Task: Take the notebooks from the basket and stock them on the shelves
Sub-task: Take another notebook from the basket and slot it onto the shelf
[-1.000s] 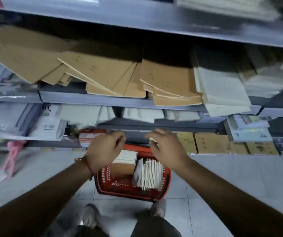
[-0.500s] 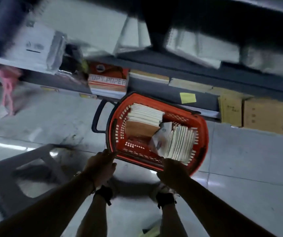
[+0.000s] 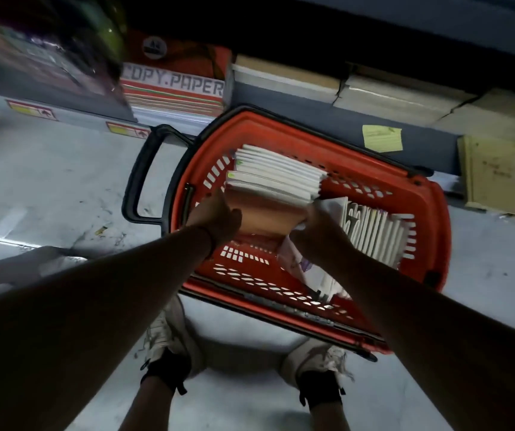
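Note:
A red plastic basket (image 3: 414, 194) with a black handle (image 3: 139, 175) sits on the floor in front of my feet. Inside it a stack of brown-covered notebooks (image 3: 276, 177) leans at the far left, white page edges up. A second row of notebooks (image 3: 375, 234) stands on edge at the right. My left hand (image 3: 215, 217) grips the left side of the brown stack. My right hand (image 3: 316, 223) holds that stack's right side, between the two groups. Both hands are closed on the stack inside the basket.
The bottom shelf (image 3: 312, 98) runs across the top of the view, holding a red copy-paper ream (image 3: 175, 85) and brown cardboard packs (image 3: 492, 172). A yellow sticky note (image 3: 382, 138) is on its edge. A grey step stool (image 3: 16, 272) stands at the left. My shoes (image 3: 169, 334) are below the basket.
The view dropped from the upper shelves to the basket. My hands went from in front of the shelves, past the basket's near rim, into the basket and closed on the brown notebook stack.

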The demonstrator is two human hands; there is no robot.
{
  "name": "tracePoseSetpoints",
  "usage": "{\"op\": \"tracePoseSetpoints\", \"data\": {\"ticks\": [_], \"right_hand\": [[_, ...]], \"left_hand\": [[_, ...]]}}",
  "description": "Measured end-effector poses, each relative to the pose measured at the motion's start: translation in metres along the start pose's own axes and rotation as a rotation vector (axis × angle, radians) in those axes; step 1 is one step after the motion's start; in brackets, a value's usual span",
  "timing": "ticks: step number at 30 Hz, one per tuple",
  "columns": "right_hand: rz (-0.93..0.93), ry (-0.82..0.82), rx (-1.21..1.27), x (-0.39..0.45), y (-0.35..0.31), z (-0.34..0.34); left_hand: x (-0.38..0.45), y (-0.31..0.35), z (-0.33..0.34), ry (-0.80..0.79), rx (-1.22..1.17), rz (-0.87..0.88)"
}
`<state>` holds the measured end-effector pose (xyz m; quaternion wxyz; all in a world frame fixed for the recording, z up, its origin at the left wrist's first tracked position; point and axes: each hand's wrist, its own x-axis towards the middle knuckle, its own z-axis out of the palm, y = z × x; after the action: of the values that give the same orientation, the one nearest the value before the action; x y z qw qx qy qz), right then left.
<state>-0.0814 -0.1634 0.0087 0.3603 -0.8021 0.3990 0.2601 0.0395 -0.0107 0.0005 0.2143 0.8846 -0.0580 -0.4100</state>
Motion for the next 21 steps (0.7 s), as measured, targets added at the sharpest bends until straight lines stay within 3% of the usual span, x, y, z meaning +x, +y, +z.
{"op": "tracePoseSetpoints", "data": {"ticks": [4, 10, 14, 18, 21], "right_hand": [[0.103, 0.012, 0.154, 0.023, 0.007, 0.006], [0.075, 0.068, 0.341, 0.033, 0.021, 0.026], [0.092, 0.106, 0.349, 0.033, 0.015, 0.03], [0.135, 0.145, 0.357, 0.025, 0.016, 0.029], [0.14, 0.178, 0.279, 0.013, 0.017, 0.026]], "left_hand": [[0.002, -0.007, 0.024, 0.015, -0.203, -0.057], [0.003, -0.009, 0.038, 0.141, -0.418, -0.084], [0.011, -0.016, 0.036, 0.158, -0.38, -0.055], [0.011, -0.029, 0.046, -0.054, -0.176, 0.087], [0.001, -0.034, 0.055, -0.061, -0.077, 0.092]]}}
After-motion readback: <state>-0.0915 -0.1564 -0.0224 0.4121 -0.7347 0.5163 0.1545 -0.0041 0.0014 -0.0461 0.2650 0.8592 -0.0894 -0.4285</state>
